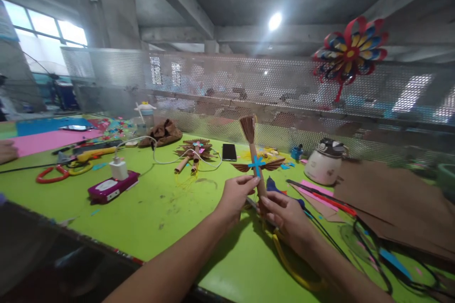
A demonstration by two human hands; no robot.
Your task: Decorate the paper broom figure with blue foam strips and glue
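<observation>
A brown paper figure (260,177) stands upright between my hands, above the green table. It has a rolled tube body, a pleated fan at the top, two pleated side wings and a blue paper star at its middle. My left hand (236,195) pinches the tube just below the star. Lower down, my right hand (284,210) has its fingers closed around the tube's bottom end. A yellow strip (289,270) curves beneath my right hand; whether that hand holds it too, I cannot tell. Just behind the right hand lies a blue glue gun (273,186), partly hidden.
Finished-looking brown paper figures (196,149) lie beyond, near a black phone (229,152). To the left sit a purple power strip (113,188) and red-handled scissors (52,174). A white jar (323,164), brown paper sheets (394,194) and glasses (369,241) are at right. Another person's hand (7,150) shows far left.
</observation>
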